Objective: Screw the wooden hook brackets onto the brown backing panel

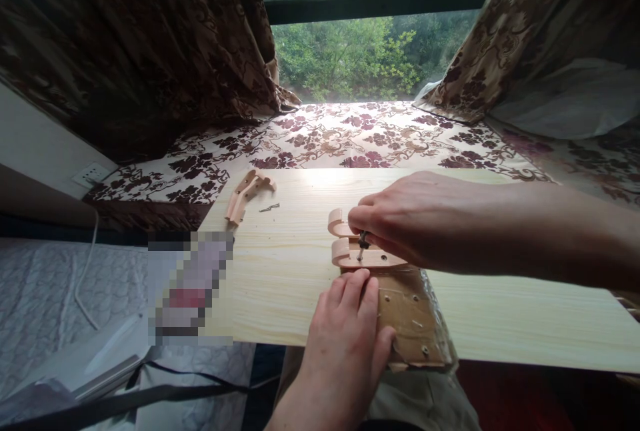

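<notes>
My right hand (400,217) is closed round a screwdriver (363,241), its handle hidden in my fist. The metal tip points down at a hole in a pale wooden piece with a curled end (345,254). A second curled wooden piece (336,221) lies just behind it, partly covered by my right hand. Under the near piece is a flat cardboard pack (407,317) wrapped in clear plastic, with several small metal fasteners on it. My left hand (345,337) rests on the cardboard, fingers stretched out, fingertips at the front edge of the near wooden piece.
All this lies on a pale wood-grain board (280,271). Curved wooden pieces (245,197) and a few screws (269,207) are at its far left. A pixelated patch (195,284) covers the left edge. Behind stands a floral-covered window ledge (370,131); a quilted surface (45,284) is at left.
</notes>
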{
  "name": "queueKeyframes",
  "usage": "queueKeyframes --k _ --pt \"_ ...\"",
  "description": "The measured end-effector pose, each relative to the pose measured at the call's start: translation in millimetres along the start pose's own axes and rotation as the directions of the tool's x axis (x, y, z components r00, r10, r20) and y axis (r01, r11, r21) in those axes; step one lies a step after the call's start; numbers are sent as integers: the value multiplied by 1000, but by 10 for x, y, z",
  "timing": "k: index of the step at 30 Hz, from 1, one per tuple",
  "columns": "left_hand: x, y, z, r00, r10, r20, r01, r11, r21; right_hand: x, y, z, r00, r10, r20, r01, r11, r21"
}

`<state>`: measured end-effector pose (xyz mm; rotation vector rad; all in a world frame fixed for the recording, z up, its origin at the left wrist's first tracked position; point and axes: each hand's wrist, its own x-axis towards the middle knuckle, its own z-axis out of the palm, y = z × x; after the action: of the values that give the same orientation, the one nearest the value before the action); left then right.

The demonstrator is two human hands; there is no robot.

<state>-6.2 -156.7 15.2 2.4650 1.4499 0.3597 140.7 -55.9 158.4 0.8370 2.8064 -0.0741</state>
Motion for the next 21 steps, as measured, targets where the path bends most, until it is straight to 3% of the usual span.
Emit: queueKeyframes --k 9,16,21 --pt "8 3 -8 1000 4 -8 -4 1000 -4 36 -14 -21 993 114 30 -112 991 -71" --pt "-7 10 -11 1000 -9 8 9 1000 -11 -9 52 -28 998 -16 57 14 999 29" --pt "-12 6 -9 1000 3 -2 -3 1000 -16 16 52 25 1000 2 16 -2 1000 -20"
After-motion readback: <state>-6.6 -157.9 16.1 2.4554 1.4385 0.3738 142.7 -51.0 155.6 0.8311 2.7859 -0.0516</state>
